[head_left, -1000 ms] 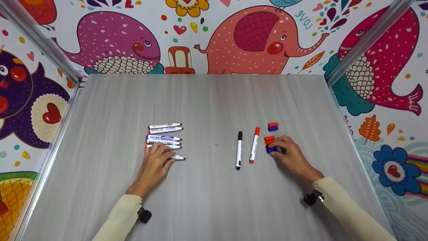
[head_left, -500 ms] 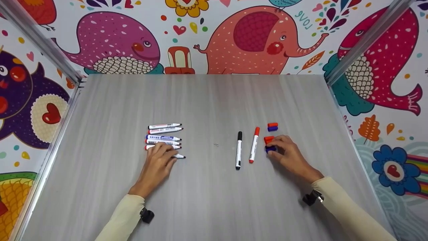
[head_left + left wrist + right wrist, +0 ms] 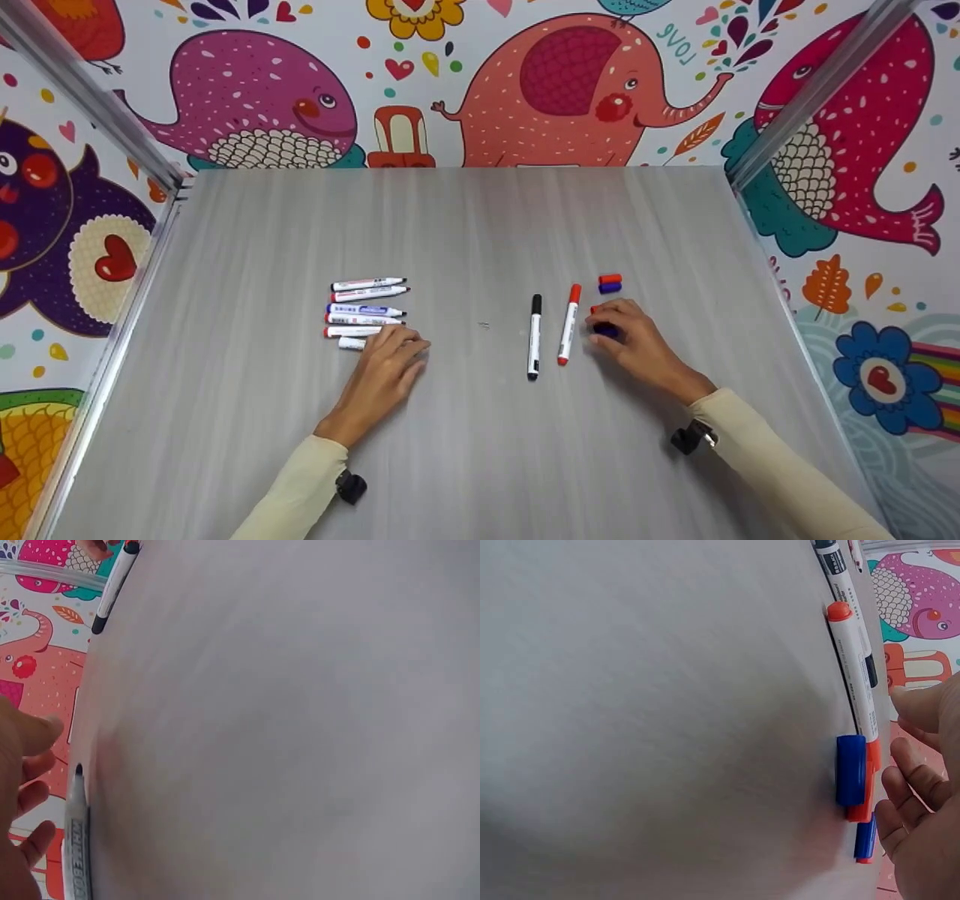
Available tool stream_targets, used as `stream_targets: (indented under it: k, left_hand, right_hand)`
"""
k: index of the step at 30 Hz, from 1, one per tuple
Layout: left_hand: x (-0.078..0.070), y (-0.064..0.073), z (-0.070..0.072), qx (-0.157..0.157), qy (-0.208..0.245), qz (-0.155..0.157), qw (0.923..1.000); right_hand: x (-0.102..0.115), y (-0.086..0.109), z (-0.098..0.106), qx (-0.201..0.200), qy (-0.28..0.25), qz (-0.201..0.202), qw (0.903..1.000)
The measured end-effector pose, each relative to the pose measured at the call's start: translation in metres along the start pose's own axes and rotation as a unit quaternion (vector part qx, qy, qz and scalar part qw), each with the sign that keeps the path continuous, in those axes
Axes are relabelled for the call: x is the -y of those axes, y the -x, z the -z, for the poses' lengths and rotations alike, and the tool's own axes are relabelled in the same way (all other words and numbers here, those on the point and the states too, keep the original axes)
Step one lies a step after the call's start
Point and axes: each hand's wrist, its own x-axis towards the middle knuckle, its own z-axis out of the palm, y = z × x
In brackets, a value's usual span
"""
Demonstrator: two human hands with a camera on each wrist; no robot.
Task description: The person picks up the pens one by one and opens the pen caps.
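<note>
My left hand (image 3: pixel 379 371) hovers over the lowest of several uncapped whiteboard markers, its fingers spread and covering the marker's tip. That white marker (image 3: pixel 76 847) lies on the table beside the loose fingers in the left wrist view. Over on the right, my right hand (image 3: pixel 646 349) is above a blue cap (image 3: pixel 606 330) and partly hides a red cap (image 3: pixel 594 309). In the right wrist view its relaxed fingers (image 3: pixel 906 804) stand apart from the blue and red caps, with nothing between them. The other uncapped markers (image 3: pixel 366 310) form a column at the left, tips pointing right.
A black-capped marker (image 3: pixel 534 337) and a red-capped marker (image 3: pixel 569 325) lie lengthwise left of my right hand. Beyond that hand sit another red cap (image 3: pixel 610 278) and blue cap (image 3: pixel 610 288). Small dark marks (image 3: pixel 484 325) show mid-table. Cartoon-printed walls (image 3: pixel 420 90) border the table (image 3: pixel 480 450).
My left hand has let go of the lowest marker and moved right, after nudging it slightly up beside the others. My right hand has shifted a little left over the caps.
</note>
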Motion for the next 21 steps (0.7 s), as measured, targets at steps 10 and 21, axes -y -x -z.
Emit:
stream_targets:
  k: [10, 21]
  left_hand:
    - [-0.014, -0.010, -0.014, 0.034, 0.019, 0.008, 0.9992]
    - [-0.030, -0.023, -0.034, 0.054, 0.043, -0.001, 0.9976]
  right_hand:
    - [0.008, -0.011, -0.003, 0.020, 0.004, -0.012, 0.9997]
    - [0.011, -0.019, -0.013, 0.015, 0.002, -0.005, 0.9999]
